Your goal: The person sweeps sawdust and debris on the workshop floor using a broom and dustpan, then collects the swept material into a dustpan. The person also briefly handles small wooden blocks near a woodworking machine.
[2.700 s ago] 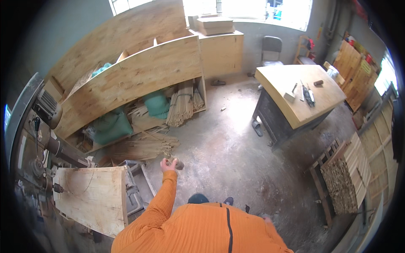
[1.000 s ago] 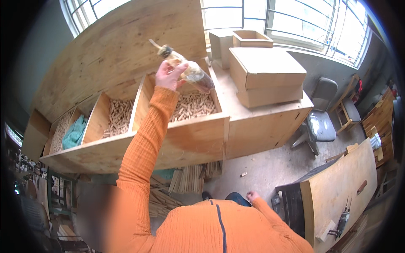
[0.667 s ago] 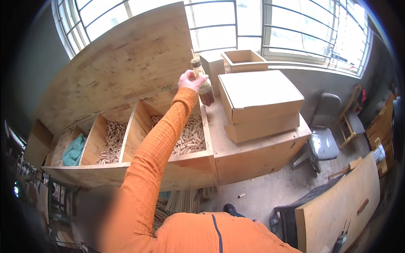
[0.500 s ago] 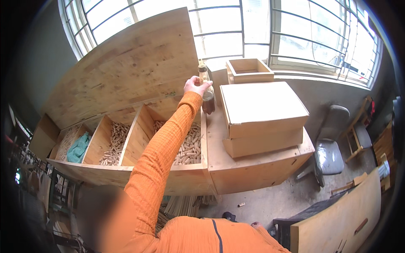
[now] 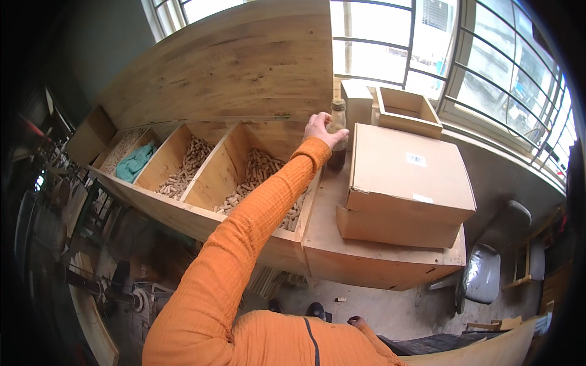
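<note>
At frame center a long plywood bin (image 5: pixel 183 183), split by slanted dividers, holds pale dowels (image 5: pixel 259 174). Right of it we see two flat cardboard boxes (image 5: pixel 406 183). Between them, our left hand (image 5: pixel 321 128) wraps a brown glass bottle (image 5: pixel 336 137) upright on the smooth wooden ledge.

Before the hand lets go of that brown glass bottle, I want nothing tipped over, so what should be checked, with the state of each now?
1. Left hand wrapped on the brown glass bottle: ok.
2. Bottle upright: ok.
3. Bottle base flat on the plywood cabinet top: cannot tell, hidden by the wrist.
4. Gap to the large flat cardboard box on its right: not ok, very tight.
5. Open compartment of short wooden dowels close on its left: not ok, the edge is near.
6. Right hand free: ok, low by the body.
</note>
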The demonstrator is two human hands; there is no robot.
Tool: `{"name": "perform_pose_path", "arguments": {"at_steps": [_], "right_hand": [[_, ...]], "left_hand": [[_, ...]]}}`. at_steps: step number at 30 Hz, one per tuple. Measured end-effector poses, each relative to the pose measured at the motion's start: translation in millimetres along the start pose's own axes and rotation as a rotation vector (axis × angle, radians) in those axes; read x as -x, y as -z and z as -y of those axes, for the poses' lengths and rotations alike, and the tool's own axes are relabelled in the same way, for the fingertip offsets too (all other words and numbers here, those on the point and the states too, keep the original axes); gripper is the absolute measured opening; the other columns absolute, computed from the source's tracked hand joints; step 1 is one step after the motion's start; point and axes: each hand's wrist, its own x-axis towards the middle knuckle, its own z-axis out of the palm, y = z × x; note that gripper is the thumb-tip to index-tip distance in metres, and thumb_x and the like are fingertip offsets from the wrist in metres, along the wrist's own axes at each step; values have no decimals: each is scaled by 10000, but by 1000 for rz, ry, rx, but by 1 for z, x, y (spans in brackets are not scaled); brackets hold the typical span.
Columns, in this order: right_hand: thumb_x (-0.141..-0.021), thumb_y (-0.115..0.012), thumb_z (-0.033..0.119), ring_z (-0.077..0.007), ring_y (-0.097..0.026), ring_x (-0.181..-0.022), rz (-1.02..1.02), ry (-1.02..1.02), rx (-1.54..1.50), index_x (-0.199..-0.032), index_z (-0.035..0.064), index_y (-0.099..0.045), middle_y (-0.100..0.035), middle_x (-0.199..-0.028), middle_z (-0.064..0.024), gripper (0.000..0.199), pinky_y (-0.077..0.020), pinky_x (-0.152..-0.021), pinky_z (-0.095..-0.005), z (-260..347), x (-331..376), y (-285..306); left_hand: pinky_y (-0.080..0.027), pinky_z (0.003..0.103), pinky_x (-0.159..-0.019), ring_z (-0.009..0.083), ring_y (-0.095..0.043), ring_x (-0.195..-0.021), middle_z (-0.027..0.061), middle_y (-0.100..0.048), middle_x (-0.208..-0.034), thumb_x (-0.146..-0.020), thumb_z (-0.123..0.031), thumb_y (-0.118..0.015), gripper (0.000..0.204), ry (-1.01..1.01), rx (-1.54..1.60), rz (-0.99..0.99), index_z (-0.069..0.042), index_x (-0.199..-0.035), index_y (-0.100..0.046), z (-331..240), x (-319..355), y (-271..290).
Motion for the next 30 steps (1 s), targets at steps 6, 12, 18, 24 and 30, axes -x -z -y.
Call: {"name": "perform_pose_path", "arguments": {"at_steps": [6,12,18,24,30], "right_hand": [[-746,-629,169,-178,-539,-545,74,-60,174,-925,64,-618,-599,-685,-81,208,-438,-460,-332,-17,-17,-6],[-734,-636,165,-203,-574,-633,99,-25,493,-896,67,-635,-619,-729,-92,189,-460,-526,-340,11,-51,-13],[-724,-638,163,-218,-595,-711,307,251,1103,-873,69,-646,-633,-767,-99,176,-473,-584,-342,70,-60,-109],[-715,-641,162,-234,-615,-789,474,1123,2388,-850,71,-657,-646,-805,-105,164,-486,-641,-344,112,-34,-263],[-733,-570,195,-181,-535,-457,669,687,1509,-738,63,-633,-590,-590,-92,147,-439,-452,-321,29,166,-463]], "left_hand": [[-412,329,-773,239,-488,-906,104,-502,-976,-623,-330,-729,518,-241,-43,-98,-57,-1009,-517,42,82,81],[-402,309,-535,213,-496,-560,55,-498,-568,-683,-206,-709,298,-79,-208,-277,-45,-560,-490,95,276,276],[-371,415,-551,309,-470,-567,176,-510,-627,-799,-362,-543,369,1276,-588,-278,-18,-669,-512,120,715,399],[-426,364,-785,275,-537,-889,154,-531,-1093,-781,-122,-488,354,1956,173,-430,-101,-1134,-498,-11,993,342],[-431,391,-795,300,-554,-917,178,-562,-1026,-783,-268,-485,353,2359,41,-498,-62,-1064,-545,-182,1147,255]]}}
